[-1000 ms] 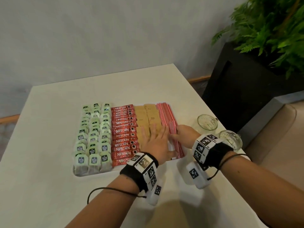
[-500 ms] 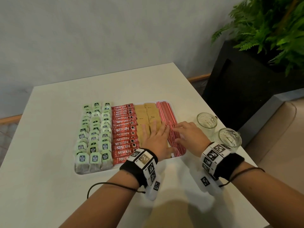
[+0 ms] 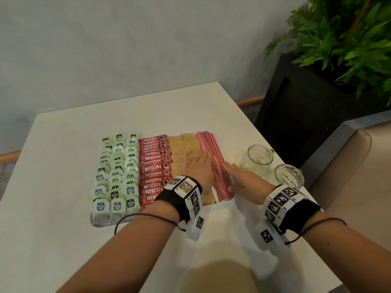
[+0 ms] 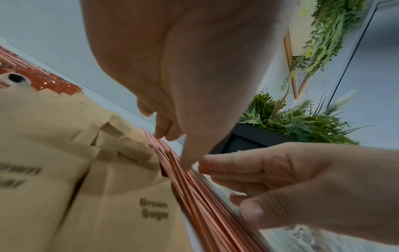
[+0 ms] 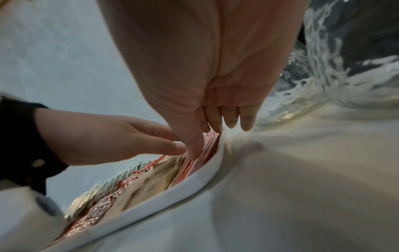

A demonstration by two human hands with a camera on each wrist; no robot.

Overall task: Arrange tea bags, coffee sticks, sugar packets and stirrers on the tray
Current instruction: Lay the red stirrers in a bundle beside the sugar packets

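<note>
A white tray (image 3: 229,199) on the table holds rows of green tea bags (image 3: 115,174), red Nescafe coffee sticks (image 3: 153,166), brown sugar packets (image 3: 188,145) and red-striped stirrers (image 3: 209,144). My left hand (image 3: 196,166) lies flat, fingers straight, on the sugar packets (image 4: 121,201) beside the stirrers (image 4: 205,201). My right hand (image 3: 239,176) rests with straight fingers along the tray's right rim (image 5: 194,179), its thumb touching the stirrers (image 5: 207,146). Neither hand holds anything.
Two glass mugs (image 3: 257,158) (image 3: 285,178) stand on the table just right of the tray, close to my right hand. A black planter (image 3: 306,115) with ferns stands beyond the table's right edge. A wall runs behind the table.
My right hand has uncurled from the stirrers and slid right to the tray's rim, fingers now straight. The left hand stays flat on the sugar packets.
</note>
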